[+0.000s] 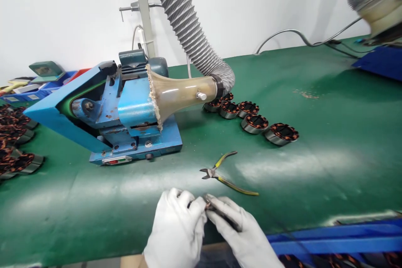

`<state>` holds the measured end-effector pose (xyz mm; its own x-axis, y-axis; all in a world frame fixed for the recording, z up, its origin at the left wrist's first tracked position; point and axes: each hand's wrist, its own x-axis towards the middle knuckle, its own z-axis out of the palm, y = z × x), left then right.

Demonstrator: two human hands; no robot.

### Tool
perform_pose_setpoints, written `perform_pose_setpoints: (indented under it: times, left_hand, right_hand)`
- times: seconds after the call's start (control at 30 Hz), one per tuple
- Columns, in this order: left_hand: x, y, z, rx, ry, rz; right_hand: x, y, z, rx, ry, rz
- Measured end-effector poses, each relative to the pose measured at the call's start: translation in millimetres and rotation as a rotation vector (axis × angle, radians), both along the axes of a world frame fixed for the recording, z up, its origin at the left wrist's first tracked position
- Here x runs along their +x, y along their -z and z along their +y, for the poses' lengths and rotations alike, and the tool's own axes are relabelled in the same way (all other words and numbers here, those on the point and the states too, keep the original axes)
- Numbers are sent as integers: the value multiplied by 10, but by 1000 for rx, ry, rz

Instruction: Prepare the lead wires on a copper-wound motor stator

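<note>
My left hand (177,228), in a white glove, is near the bench's front edge with its fingers curled closed. Dark gaps show between those fingers, but what they grip is mostly hidden. Close against it, my right hand (240,230), also gloved, is closed around a dark grey metal piece (228,217). A bit of copper colour shows where the fingertips of both hands meet. Just beyond them a pair of diagonal cutters (216,172) with yellow-green handles lies on the green bench top, jaws and handles spread.
A blue belt-driven machine (138,104) stands left of centre, its funnel (182,92) joined to a grey hose (188,21). Several copper-wound stators (282,134) sit right of it; more stators (28,162) crowd the left edge. A blue bin (333,234) is at lower right.
</note>
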<state>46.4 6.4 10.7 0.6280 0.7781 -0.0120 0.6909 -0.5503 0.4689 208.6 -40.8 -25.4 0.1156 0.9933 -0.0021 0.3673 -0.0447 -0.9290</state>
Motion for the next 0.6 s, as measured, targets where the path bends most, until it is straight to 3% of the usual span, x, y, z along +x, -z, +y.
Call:
perform_pose_setpoints:
  times: [0.2, 0.43, 0.53, 0.6]
  left_hand:
    - [38, 5, -6, 97, 12, -11]
    - [95, 85, -76, 108, -122, -77]
    - [117, 102, -91, 125, -152, -110]
    - [122, 107, -95, 137, -178, -110]
  right_hand:
    - [-6, 31, -94, 245, -45, -184]
    - [-49, -1, -228, 432, -33, -856]
    - [-77, -33, -228, 472, -21, -893]
    - [-94, -34, -253, 449, 34, -765]
